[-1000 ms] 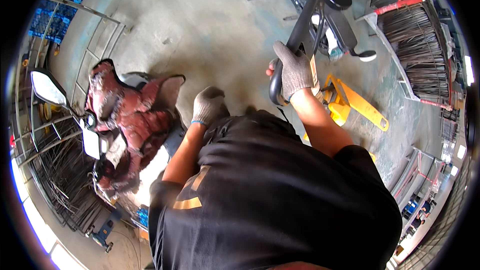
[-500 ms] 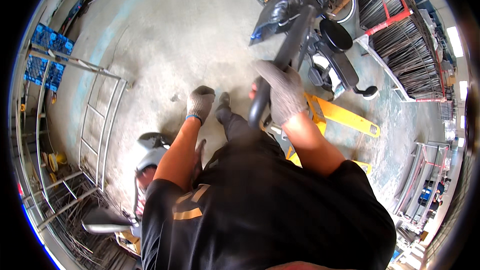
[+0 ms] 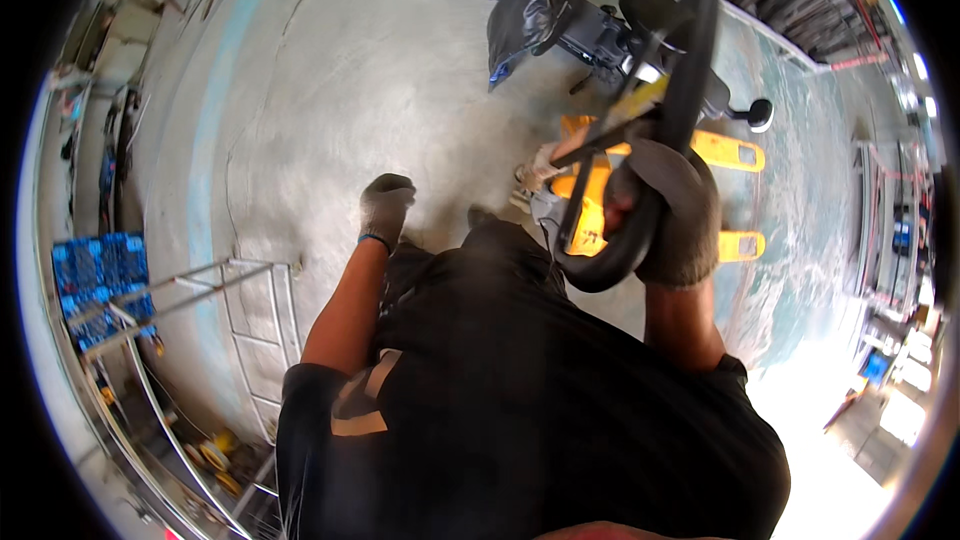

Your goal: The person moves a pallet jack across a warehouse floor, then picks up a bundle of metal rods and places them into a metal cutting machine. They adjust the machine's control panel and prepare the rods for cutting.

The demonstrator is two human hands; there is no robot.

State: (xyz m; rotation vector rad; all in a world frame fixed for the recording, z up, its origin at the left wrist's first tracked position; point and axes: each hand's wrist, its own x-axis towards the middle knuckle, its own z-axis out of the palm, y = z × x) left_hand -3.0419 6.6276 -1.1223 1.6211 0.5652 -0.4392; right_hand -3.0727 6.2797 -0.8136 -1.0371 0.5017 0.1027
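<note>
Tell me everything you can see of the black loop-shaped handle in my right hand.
The black loop-shaped handle is a thick rounded tube, rubber or plastic by its look, with thinner dark bars along its left side. It slants toward the upper right, in front of the yellow metal pallet truck. Your right hand, in a grey knitted glove, grips it near the lower bend.

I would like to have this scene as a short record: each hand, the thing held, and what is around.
Left hand: gloved, fingers curled, nothing seen in it
Right hand: gloved, closed around the handle
Handle: black, loop-shaped, partly blurred
Pallet jack: yellow, on the floor, partly hidden behind the handle
Clothing: black shirt
Far left: blue plastic grid
Floor: grey, with a pale blue stripe on the left side
</note>
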